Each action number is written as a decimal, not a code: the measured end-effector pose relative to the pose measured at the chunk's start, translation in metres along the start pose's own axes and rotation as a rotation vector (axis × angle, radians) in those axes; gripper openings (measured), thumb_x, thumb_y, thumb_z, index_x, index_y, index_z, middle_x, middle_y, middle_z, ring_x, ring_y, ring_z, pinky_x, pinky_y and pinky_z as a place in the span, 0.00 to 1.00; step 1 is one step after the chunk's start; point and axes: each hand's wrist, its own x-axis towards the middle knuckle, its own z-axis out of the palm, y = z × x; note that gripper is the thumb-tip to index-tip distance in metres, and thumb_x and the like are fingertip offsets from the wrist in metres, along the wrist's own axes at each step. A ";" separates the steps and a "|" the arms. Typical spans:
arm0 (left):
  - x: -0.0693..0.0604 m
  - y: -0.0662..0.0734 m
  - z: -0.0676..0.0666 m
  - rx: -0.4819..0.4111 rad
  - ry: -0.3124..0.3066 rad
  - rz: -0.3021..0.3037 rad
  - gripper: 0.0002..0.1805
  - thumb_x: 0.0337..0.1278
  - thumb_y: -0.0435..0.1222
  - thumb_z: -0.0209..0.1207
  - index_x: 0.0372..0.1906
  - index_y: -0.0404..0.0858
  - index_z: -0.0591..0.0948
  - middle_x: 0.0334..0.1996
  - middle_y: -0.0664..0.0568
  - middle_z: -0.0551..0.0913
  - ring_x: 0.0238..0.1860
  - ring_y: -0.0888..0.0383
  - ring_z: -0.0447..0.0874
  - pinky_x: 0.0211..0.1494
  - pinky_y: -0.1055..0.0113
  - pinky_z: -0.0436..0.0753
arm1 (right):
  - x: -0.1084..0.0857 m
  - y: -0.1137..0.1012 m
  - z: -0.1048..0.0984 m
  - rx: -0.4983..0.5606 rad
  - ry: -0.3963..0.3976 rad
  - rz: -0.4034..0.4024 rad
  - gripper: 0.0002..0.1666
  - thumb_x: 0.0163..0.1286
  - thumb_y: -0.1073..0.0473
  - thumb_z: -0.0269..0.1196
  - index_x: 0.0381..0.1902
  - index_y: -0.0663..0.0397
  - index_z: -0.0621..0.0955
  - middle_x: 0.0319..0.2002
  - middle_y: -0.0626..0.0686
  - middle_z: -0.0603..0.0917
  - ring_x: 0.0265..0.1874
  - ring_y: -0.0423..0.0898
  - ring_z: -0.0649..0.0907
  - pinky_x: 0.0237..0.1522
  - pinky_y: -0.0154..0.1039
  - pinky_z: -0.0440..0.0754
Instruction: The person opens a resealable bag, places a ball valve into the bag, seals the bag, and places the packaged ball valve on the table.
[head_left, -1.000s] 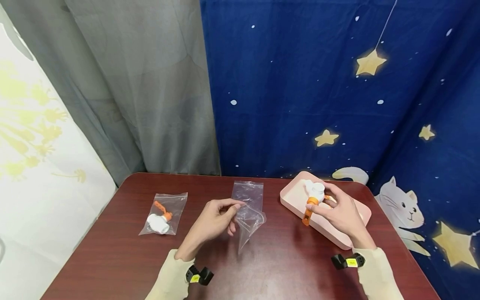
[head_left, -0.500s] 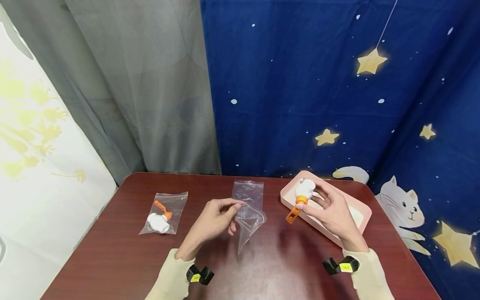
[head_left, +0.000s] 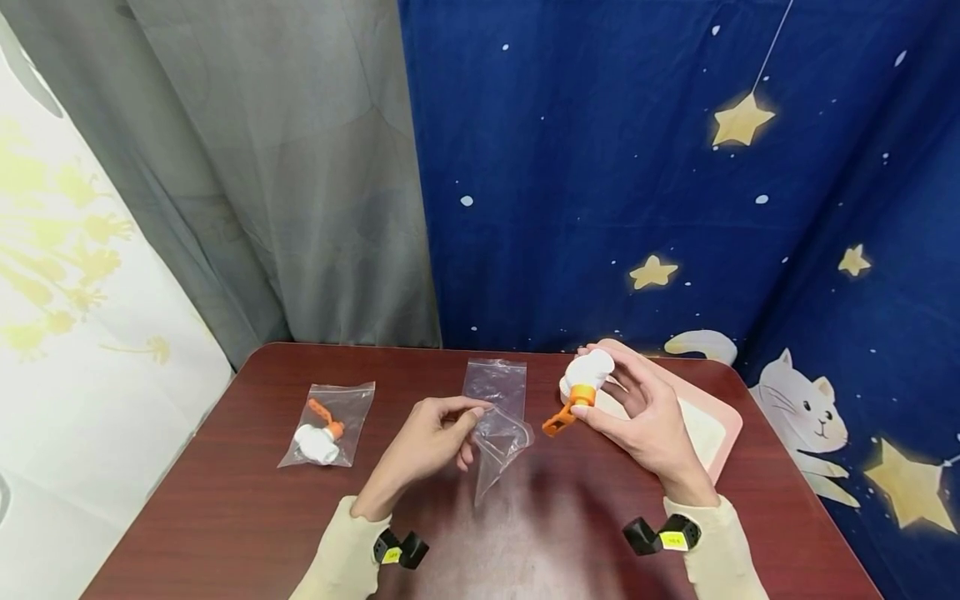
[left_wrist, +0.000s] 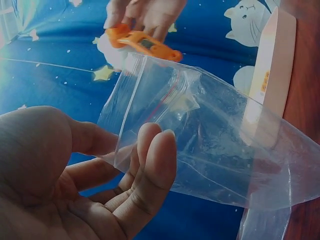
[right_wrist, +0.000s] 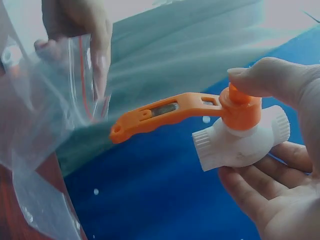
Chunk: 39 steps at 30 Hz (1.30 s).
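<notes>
Between thumb and fingers, the left hand [head_left: 427, 440] pinches the rim of a clear zip bag [head_left: 501, 442]; in the left wrist view the bag [left_wrist: 215, 135] hangs out to the right with its zip strip near the fingers. The right hand [head_left: 647, 421] grips a white valve [head_left: 588, 372] with an orange handle [head_left: 561, 419] pointing left toward the bag. In the right wrist view the thumb rests on the orange cap and the fingers lie under the white body [right_wrist: 240, 147]. Valve and bag are apart.
A pink tray [head_left: 726, 417] stands at the back right, partly behind the right hand. Another clear bag [head_left: 358, 412] holding a white and orange valve [head_left: 318, 444] lies at the left. A flat clear bag [head_left: 495, 382] lies behind the held one. Curtains hang behind the table [head_left: 247, 500].
The right hand has carried the valve leftward from over the tray toward the bag, and its handle has swung to point more to the left. The left hand has stayed almost still.
</notes>
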 end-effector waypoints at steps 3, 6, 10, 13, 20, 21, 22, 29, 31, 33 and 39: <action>0.000 0.001 0.000 0.008 0.000 -0.001 0.13 0.74 0.35 0.57 0.54 0.39 0.87 0.19 0.43 0.83 0.15 0.57 0.82 0.21 0.63 0.84 | 0.001 -0.002 0.008 0.033 -0.014 -0.036 0.44 0.49 0.82 0.74 0.66 0.67 0.74 0.63 0.68 0.78 0.62 0.48 0.81 0.66 0.38 0.79; -0.001 0.003 0.000 0.017 -0.001 -0.006 0.13 0.74 0.35 0.57 0.55 0.38 0.87 0.19 0.44 0.83 0.15 0.56 0.81 0.21 0.63 0.84 | 0.002 -0.004 0.016 0.047 -0.034 -0.032 0.44 0.50 0.81 0.74 0.66 0.66 0.74 0.64 0.66 0.78 0.62 0.46 0.82 0.66 0.37 0.79; -0.001 0.004 0.000 0.018 0.000 -0.012 0.13 0.74 0.35 0.57 0.55 0.38 0.87 0.18 0.48 0.82 0.15 0.57 0.81 0.22 0.63 0.85 | 0.000 -0.005 0.026 0.086 -0.090 0.010 0.45 0.52 0.80 0.74 0.68 0.65 0.71 0.66 0.65 0.77 0.62 0.46 0.82 0.65 0.37 0.80; -0.001 0.005 0.001 0.015 0.001 -0.016 0.13 0.74 0.34 0.57 0.55 0.39 0.87 0.18 0.48 0.83 0.15 0.57 0.81 0.22 0.63 0.85 | -0.001 -0.003 0.032 0.090 -0.127 0.005 0.47 0.52 0.79 0.75 0.69 0.63 0.71 0.67 0.66 0.76 0.63 0.46 0.82 0.66 0.37 0.79; -0.001 0.006 0.003 0.025 -0.004 -0.005 0.13 0.73 0.35 0.58 0.55 0.40 0.86 0.17 0.48 0.83 0.14 0.57 0.81 0.22 0.63 0.85 | 0.001 0.005 0.043 0.055 -0.181 -0.108 0.48 0.47 0.80 0.77 0.67 0.65 0.72 0.64 0.68 0.77 0.61 0.47 0.80 0.67 0.39 0.79; -0.001 0.006 0.003 0.027 -0.004 -0.005 0.13 0.73 0.35 0.58 0.55 0.41 0.86 0.17 0.48 0.83 0.14 0.57 0.81 0.22 0.63 0.85 | 0.000 0.006 0.044 0.050 -0.188 -0.118 0.48 0.47 0.80 0.77 0.67 0.66 0.72 0.63 0.68 0.77 0.61 0.47 0.81 0.66 0.38 0.79; -0.001 0.006 0.003 0.028 -0.004 -0.006 0.13 0.73 0.35 0.58 0.55 0.41 0.87 0.17 0.48 0.83 0.14 0.57 0.81 0.22 0.63 0.85 | 0.000 0.007 0.045 0.044 -0.193 -0.123 0.48 0.47 0.79 0.77 0.67 0.65 0.72 0.63 0.68 0.78 0.61 0.47 0.81 0.66 0.38 0.80; 0.000 0.005 0.005 0.027 -0.009 -0.001 0.13 0.74 0.36 0.58 0.55 0.41 0.86 0.17 0.48 0.83 0.15 0.57 0.82 0.21 0.65 0.83 | -0.002 0.011 0.053 0.010 -0.219 -0.097 0.47 0.49 0.75 0.79 0.67 0.60 0.73 0.64 0.62 0.79 0.61 0.47 0.80 0.65 0.38 0.81; -0.001 0.005 0.005 0.014 -0.012 0.008 0.13 0.74 0.36 0.57 0.55 0.40 0.86 0.17 0.47 0.83 0.15 0.57 0.82 0.22 0.64 0.84 | -0.003 0.012 0.055 0.012 -0.230 -0.096 0.47 0.49 0.74 0.79 0.67 0.59 0.73 0.64 0.62 0.79 0.62 0.47 0.80 0.65 0.38 0.81; -0.001 0.005 0.006 0.005 -0.013 0.014 0.13 0.74 0.36 0.57 0.55 0.38 0.86 0.17 0.46 0.83 0.15 0.57 0.82 0.22 0.64 0.84 | -0.003 0.013 0.057 0.008 -0.240 -0.105 0.48 0.49 0.73 0.80 0.68 0.59 0.73 0.64 0.61 0.79 0.62 0.48 0.80 0.65 0.39 0.81; -0.003 0.004 0.007 0.010 0.003 0.018 0.13 0.74 0.39 0.58 0.54 0.39 0.86 0.16 0.46 0.83 0.14 0.57 0.82 0.21 0.63 0.84 | -0.006 0.017 0.062 -0.030 -0.266 -0.114 0.48 0.50 0.69 0.81 0.68 0.56 0.73 0.64 0.56 0.80 0.63 0.47 0.81 0.66 0.39 0.80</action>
